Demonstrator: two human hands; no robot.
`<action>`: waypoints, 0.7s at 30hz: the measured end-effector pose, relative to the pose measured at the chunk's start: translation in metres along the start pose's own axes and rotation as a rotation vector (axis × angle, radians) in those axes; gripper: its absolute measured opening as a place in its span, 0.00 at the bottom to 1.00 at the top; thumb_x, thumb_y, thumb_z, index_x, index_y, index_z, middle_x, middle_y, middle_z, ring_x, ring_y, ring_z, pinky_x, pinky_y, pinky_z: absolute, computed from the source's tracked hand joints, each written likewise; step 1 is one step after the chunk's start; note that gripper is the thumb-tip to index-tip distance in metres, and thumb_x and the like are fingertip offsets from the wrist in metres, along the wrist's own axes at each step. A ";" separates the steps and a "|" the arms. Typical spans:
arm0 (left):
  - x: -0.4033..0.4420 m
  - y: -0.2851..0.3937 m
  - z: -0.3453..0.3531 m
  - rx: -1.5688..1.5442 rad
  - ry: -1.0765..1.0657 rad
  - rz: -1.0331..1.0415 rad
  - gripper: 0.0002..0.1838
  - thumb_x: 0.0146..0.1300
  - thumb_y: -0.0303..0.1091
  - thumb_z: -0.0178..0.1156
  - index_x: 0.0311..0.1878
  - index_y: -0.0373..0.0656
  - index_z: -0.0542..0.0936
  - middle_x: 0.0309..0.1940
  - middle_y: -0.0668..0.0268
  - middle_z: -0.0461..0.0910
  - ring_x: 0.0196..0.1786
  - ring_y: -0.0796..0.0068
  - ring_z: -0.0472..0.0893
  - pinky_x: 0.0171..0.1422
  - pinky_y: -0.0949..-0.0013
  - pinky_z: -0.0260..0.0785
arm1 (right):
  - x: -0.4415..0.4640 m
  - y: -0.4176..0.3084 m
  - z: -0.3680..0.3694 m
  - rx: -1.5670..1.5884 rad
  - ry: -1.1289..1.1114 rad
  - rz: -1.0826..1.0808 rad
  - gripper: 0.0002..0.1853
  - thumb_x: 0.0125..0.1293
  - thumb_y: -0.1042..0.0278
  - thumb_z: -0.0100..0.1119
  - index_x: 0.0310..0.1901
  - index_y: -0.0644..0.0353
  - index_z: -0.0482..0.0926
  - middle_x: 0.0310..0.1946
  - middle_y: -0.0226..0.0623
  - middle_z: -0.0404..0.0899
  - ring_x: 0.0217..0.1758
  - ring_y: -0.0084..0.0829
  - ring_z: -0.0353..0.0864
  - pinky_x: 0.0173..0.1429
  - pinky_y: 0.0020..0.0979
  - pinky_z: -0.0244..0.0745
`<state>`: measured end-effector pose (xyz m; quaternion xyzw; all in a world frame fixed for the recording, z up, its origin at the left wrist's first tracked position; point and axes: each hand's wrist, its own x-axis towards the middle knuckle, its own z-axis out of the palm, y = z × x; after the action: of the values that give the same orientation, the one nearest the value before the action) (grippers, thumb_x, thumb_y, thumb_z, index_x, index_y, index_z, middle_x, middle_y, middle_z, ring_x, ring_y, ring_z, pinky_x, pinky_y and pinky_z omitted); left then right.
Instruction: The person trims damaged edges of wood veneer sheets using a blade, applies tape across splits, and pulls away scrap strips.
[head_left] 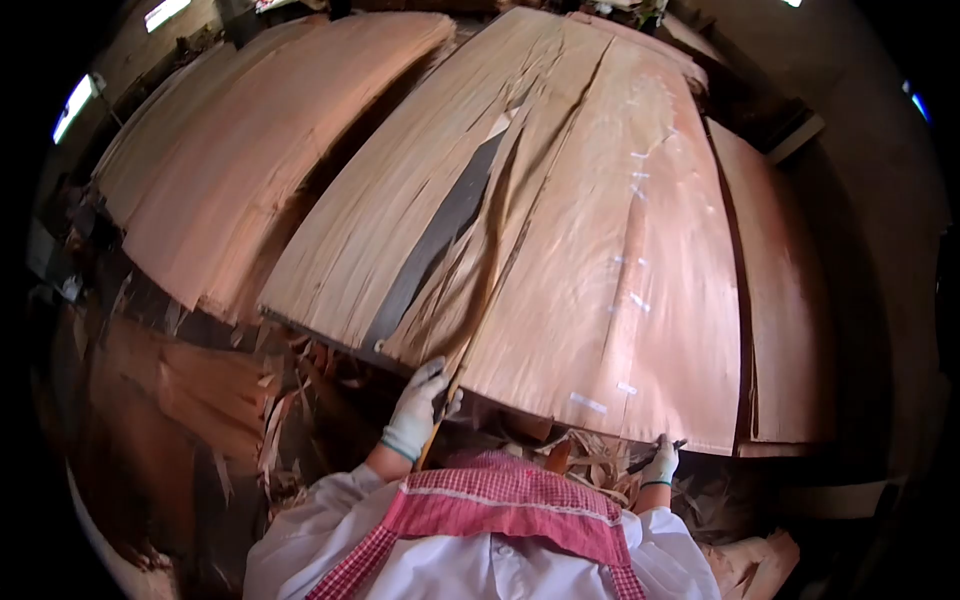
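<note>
Here, a narrow strip [429, 442] was pinched in the left hand [411, 414].
Beyond the right hand [661, 464], closed around a dark tool [641, 464], a wood sheet [570, 310] was laid.

And here's L hand [412, 412], gloved, fingers [432, 370] half-curled at nr edge of sheet [560, 300]; R hand [660, 464], gloved too, clenched farther R along it, arms [330, 492] bent fwd.

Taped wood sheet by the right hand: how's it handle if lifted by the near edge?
Likely floppy: the taped sheet is broad and thin-looking, and the torn wood left of it buckles. Might split along the line that the white tape pieces follow. Probably light for its size if it's a single layer, though I can't tell how many layers lie there.
</note>
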<state>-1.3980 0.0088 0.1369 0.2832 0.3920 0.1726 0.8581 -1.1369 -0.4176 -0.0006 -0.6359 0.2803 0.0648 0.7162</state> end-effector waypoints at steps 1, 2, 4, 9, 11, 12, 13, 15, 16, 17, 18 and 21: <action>0.005 -0.002 -0.004 -0.018 -0.002 0.019 0.15 0.69 0.30 0.53 0.58 0.46 0.72 0.42 0.65 0.79 0.35 0.71 0.81 0.37 0.71 0.77 | 0.001 -0.002 0.000 -0.011 0.004 0.054 0.06 0.65 0.66 0.58 0.31 0.52 0.73 0.16 0.24 0.68 0.12 0.19 0.61 0.17 0.23 0.57; 0.007 -0.004 -0.009 0.054 0.012 0.028 0.15 0.69 0.30 0.53 0.58 0.45 0.72 0.42 0.65 0.79 0.35 0.72 0.81 0.37 0.71 0.77 | -0.003 -0.007 0.003 0.021 0.015 0.124 0.06 0.66 0.64 0.58 0.31 0.52 0.74 0.15 0.24 0.68 0.12 0.18 0.60 0.16 0.23 0.57; 0.007 -0.016 -0.019 0.069 0.011 -0.004 0.15 0.69 0.31 0.53 0.58 0.46 0.72 0.42 0.66 0.79 0.35 0.73 0.81 0.37 0.71 0.77 | 0.001 -0.004 0.005 0.032 0.015 0.125 0.07 0.66 0.61 0.58 0.32 0.52 0.75 0.15 0.24 0.68 0.12 0.18 0.59 0.16 0.23 0.56; 0.012 -0.029 -0.030 0.022 -0.061 -0.120 0.18 0.70 0.33 0.52 0.62 0.45 0.70 0.46 0.66 0.78 0.37 0.73 0.81 0.34 0.72 0.77 | 0.011 0.005 -0.007 0.159 -0.063 0.190 0.05 0.66 0.66 0.59 0.35 0.54 0.75 0.25 0.25 0.76 0.18 0.17 0.68 0.19 0.18 0.62; 0.034 -0.035 -0.039 0.000 -0.115 -0.112 0.17 0.71 0.32 0.51 0.61 0.45 0.70 0.43 0.66 0.79 0.36 0.73 0.81 0.32 0.72 0.76 | 0.008 0.009 -0.005 0.057 -0.128 0.191 0.05 0.64 0.67 0.60 0.35 0.55 0.74 0.24 0.27 0.76 0.17 0.18 0.68 0.18 0.18 0.61; 0.041 -0.037 -0.041 -0.013 -0.118 -0.124 0.17 0.71 0.32 0.51 0.61 0.45 0.71 0.42 0.65 0.79 0.35 0.73 0.81 0.32 0.71 0.76 | 0.009 0.012 -0.005 -0.012 -0.111 0.135 0.05 0.64 0.68 0.60 0.35 0.55 0.74 0.24 0.28 0.75 0.16 0.19 0.68 0.18 0.19 0.61; 0.047 -0.039 -0.042 -0.029 -0.120 -0.136 0.16 0.71 0.32 0.51 0.61 0.45 0.71 0.41 0.65 0.79 0.35 0.73 0.81 0.32 0.71 0.76 | 0.003 0.013 -0.002 -0.083 -0.093 0.080 0.04 0.64 0.69 0.60 0.35 0.56 0.74 0.23 0.28 0.75 0.15 0.20 0.67 0.17 0.19 0.60; 0.051 -0.043 -0.041 0.007 -0.051 -0.099 0.16 0.70 0.30 0.51 0.60 0.44 0.71 0.40 0.64 0.79 0.34 0.72 0.81 0.32 0.70 0.77 | -0.008 0.010 0.007 -0.131 -0.052 0.000 0.05 0.64 0.71 0.59 0.35 0.56 0.72 0.22 0.29 0.74 0.14 0.20 0.67 0.16 0.20 0.59; 0.047 -0.043 -0.039 0.014 -0.041 -0.086 0.16 0.70 0.30 0.51 0.60 0.44 0.71 0.40 0.63 0.79 0.35 0.71 0.81 0.32 0.69 0.77 | -0.011 0.008 0.012 -0.155 -0.032 -0.041 0.05 0.63 0.71 0.59 0.35 0.57 0.71 0.21 0.29 0.73 0.14 0.21 0.67 0.15 0.21 0.59; 0.044 -0.043 -0.037 0.021 -0.033 -0.071 0.16 0.70 0.30 0.51 0.60 0.44 0.71 0.40 0.63 0.79 0.35 0.71 0.81 0.32 0.69 0.78 | -0.010 0.008 0.015 -0.133 -0.024 -0.074 0.06 0.64 0.72 0.59 0.35 0.57 0.70 0.21 0.29 0.73 0.14 0.21 0.67 0.15 0.21 0.59; 0.039 -0.043 -0.034 0.076 0.006 -0.036 0.17 0.70 0.31 0.51 0.60 0.43 0.70 0.40 0.62 0.79 0.35 0.70 0.81 0.32 0.69 0.78 | -0.011 0.007 0.016 -0.111 -0.015 -0.107 0.06 0.64 0.73 0.58 0.35 0.57 0.70 0.20 0.29 0.72 0.14 0.21 0.68 0.15 0.22 0.59; 0.036 -0.044 -0.041 0.132 -0.037 -0.180 0.16 0.71 0.42 0.52 0.56 0.42 0.71 0.40 0.60 0.80 0.31 0.73 0.80 0.27 0.73 0.73 | -0.010 0.005 0.019 -0.117 -0.008 -0.140 0.06 0.64 0.74 0.56 0.36 0.57 0.68 0.19 0.29 0.71 0.14 0.21 0.69 0.14 0.23 0.60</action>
<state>-1.4031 0.0078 0.0674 0.3059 0.4105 0.0636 0.8567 -1.1409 -0.3958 0.0008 -0.6944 0.2281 0.0330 0.6817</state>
